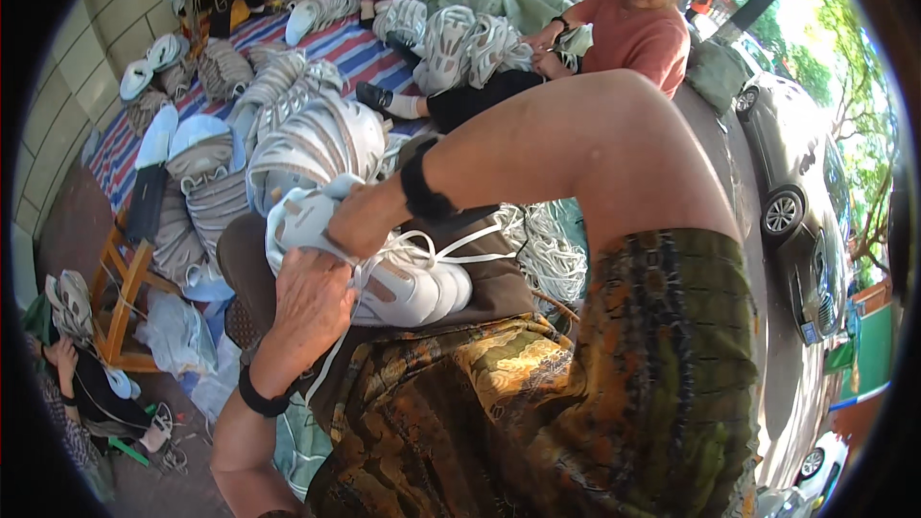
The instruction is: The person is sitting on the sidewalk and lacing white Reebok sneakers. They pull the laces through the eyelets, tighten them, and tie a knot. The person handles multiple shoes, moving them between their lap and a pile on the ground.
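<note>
A white and beige sneaker (422, 293) lies across my lap on brown cloth, its thick sole end pointing right. My left hand (312, 288) is closed over the shoe's near side, fingers bent at its upper. Just beyond it, my right hand (367, 221) reaches in from the right and curls down at the shoe's opening. Its fingertips are hidden, so what they pinch does not show. A loose white shoelace (460, 257) loops out to the right of my hands. Dark bands circle both wrists.
Rows of stacked sneakers (307, 149) stand beyond my lap on a striped sheet (372, 56). A bundle of white laces (549, 254) lies right of the shoe. A wooden stool (125, 302) is at left. Other people handle shoes nearby; parked cars (791, 192) line the right.
</note>
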A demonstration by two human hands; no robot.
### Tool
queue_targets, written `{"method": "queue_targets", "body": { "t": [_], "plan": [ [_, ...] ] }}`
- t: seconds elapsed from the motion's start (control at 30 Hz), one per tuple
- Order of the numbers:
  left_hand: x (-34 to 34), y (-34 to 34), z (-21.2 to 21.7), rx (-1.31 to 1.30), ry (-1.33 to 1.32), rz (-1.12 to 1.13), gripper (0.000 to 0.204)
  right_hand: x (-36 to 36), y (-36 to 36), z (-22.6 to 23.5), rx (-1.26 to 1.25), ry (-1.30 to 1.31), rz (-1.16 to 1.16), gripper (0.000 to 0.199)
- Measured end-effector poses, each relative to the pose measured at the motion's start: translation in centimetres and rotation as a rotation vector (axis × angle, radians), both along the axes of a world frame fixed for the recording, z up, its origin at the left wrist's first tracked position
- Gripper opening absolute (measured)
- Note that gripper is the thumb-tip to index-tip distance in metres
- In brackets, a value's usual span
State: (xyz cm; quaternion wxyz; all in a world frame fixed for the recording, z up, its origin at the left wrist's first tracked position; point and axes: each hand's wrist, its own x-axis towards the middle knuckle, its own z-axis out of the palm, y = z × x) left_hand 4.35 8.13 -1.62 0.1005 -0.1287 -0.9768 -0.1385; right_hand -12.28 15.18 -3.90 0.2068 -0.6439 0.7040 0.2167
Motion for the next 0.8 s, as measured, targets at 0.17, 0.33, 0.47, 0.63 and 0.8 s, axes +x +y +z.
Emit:
{"method": "queue_targets", "body": {
  "t": [0.17,0.33,0.47,0.63,0.8],
  "plan": [
    [0.1,0.2,0.6,-0.014,-0.017,0.015,0.026,1.1,1.3,4.6,-0.088,-0.079,0.054,0.024],
    [0.2,0.0,0.0,0.019,0.057,0.033,0.019,-1.6,0.4,6.5,0.171,-0.255,0.253,0.025],
    [0.2,-0.1,-0.1,-0.007,0.057,0.015,0.025,-4.7,1.5,2.5,-0.102,-0.428,0.439,0.027],
    [0.1,-0.5,-0.4,0.011,0.075,-0.029,0.017,-1.7,2.4,6.5,-0.036,-0.225,0.422,0.023],
    [0.1,-0.4,-0.8,-0.026,0.045,0.015,0.015,-1.4,2.8,6.1,-0.109,-0.238,0.374,0.027]
  ]
}}
